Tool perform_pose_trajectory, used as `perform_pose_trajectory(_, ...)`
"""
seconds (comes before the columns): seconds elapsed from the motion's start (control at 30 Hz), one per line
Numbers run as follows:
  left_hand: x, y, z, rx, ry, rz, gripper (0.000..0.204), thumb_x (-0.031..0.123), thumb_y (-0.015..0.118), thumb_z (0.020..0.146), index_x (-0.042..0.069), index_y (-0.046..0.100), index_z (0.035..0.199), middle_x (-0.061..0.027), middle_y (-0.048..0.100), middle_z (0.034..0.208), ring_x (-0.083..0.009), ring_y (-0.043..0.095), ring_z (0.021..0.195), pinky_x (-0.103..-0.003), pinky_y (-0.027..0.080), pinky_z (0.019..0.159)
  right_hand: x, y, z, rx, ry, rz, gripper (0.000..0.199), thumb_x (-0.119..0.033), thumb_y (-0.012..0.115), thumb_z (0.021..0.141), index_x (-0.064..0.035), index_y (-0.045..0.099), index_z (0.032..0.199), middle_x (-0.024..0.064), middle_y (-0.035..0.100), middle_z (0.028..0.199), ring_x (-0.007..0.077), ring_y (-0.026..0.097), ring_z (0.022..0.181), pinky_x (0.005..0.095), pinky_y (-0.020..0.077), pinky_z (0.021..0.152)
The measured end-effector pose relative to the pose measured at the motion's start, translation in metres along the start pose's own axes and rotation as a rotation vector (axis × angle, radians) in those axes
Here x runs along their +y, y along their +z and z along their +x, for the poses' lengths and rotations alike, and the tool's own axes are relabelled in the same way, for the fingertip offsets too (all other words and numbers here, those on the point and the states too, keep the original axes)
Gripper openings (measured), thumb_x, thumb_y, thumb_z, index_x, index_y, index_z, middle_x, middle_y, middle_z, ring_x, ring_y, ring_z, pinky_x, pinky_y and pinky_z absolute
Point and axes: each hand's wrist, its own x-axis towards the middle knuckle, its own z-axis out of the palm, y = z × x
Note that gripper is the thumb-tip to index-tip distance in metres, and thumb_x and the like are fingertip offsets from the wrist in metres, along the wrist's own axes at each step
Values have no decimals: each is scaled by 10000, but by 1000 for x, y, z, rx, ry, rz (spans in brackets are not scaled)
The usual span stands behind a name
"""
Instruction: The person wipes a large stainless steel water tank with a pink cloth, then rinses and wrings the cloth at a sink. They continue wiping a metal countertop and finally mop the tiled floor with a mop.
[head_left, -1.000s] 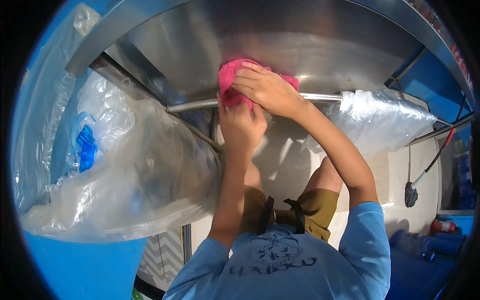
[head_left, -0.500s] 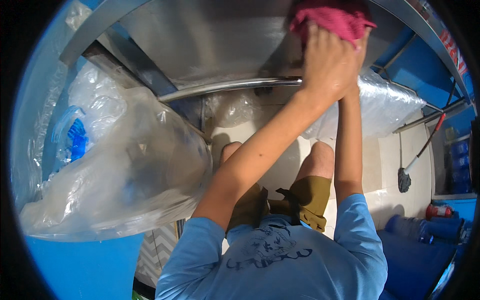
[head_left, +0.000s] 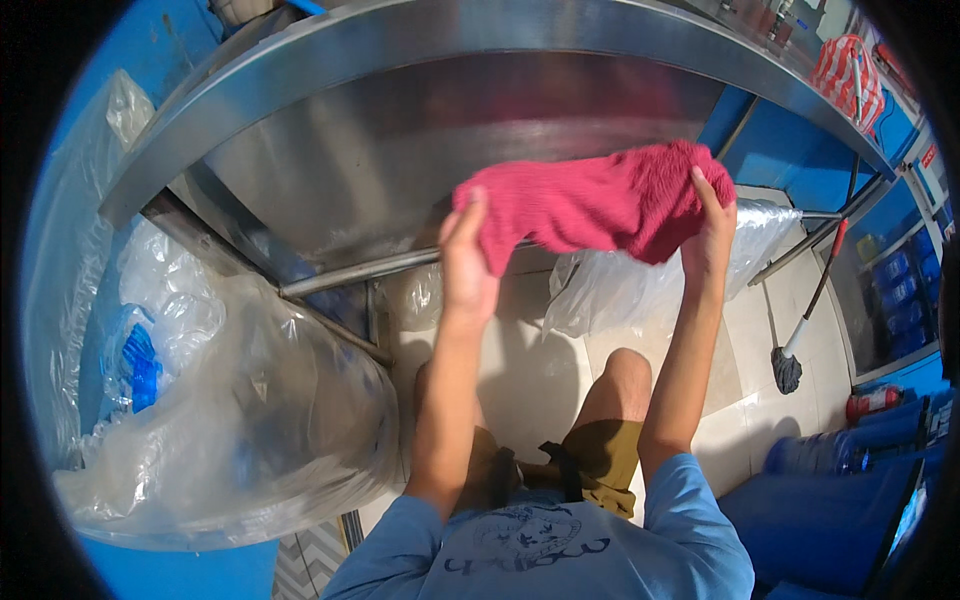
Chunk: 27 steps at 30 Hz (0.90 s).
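Head view: the person is standing at a stainless steel table (head_left: 400, 150) and is holding a red cloth (head_left: 590, 205) stretched out between both hands, lifted clear of the tabletop and hanging in the air just in front of its near edge. The left hand (head_left: 467, 262) is gripping the cloth's left end, its fingers pressed together and curled behind the fabric with the thumb lying on the near face, pinching the cloth between them. The right hand (head_left: 708, 232) is gripping the right end, its thumb pointing up against the near face while the remaining fingers are tucked behind the cloth; how those hidden fingers are arranged cannot be told. The cloth is sagging slightly in the middle and is covering part of the table's rounded front rail (head_left: 360, 270). A large clear plastic bag (head_left: 240, 420) is hanging from the table frame at the person's left, with blue-printed packaging (head_left: 135, 360) showing through it. A second clear plastic bag (head_left: 620, 285) is bunching under the rail just below the cloth. A mop (head_left: 800, 345) is leaning at the right, its head resting on the tiled floor (head_left: 740, 350). The person is wearing a light blue shirt (head_left: 560, 550) and olive shorts (head_left: 600, 465).
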Motion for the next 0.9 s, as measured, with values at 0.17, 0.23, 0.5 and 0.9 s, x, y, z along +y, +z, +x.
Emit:
perform_pose_trajectory(0.17,34,-55,-22,-245,102,-467,406,205,454,912,-32,531,1233,-140,596,1215,-263,539,1169,-445,385,1027,-10,-11,-32,-288,76,322,542,-41,589,867,27,394,1369,158,526,1314,287,513,1211,377,388,1017)
perform_pose_trajectory(0.23,44,-77,-30,-500,41,-535,464,98,447,776,-56,535,1205,-168,575,1219,-272,551,1138,-435,398,1013,-18,-17,-56,-492,82,204,634,9,589,855,22,314,1427,164,461,1377,292,482,1250,381,361,1046)
perform_pose_trajectory(0.5,14,-111,-49,-575,277,-300,722,-51,462,636,-40,379,1353,-197,520,1249,-268,574,1079,-368,503,867,-12,-47,-107,-747,405,-32,608,97,600,853,-7,359,1402,91,530,1266,160,525,1104,321,442,912)
perform_pose_trajectory(0.9,13,-102,-78,-279,420,66,647,-67,537,718,-31,387,1346,-182,540,1213,-244,581,1052,-351,505,843,1,-7,-163,-292,125,-368,526,-58,708,815,-24,479,1288,53,609,1158,129,575,1047,284,476,865)
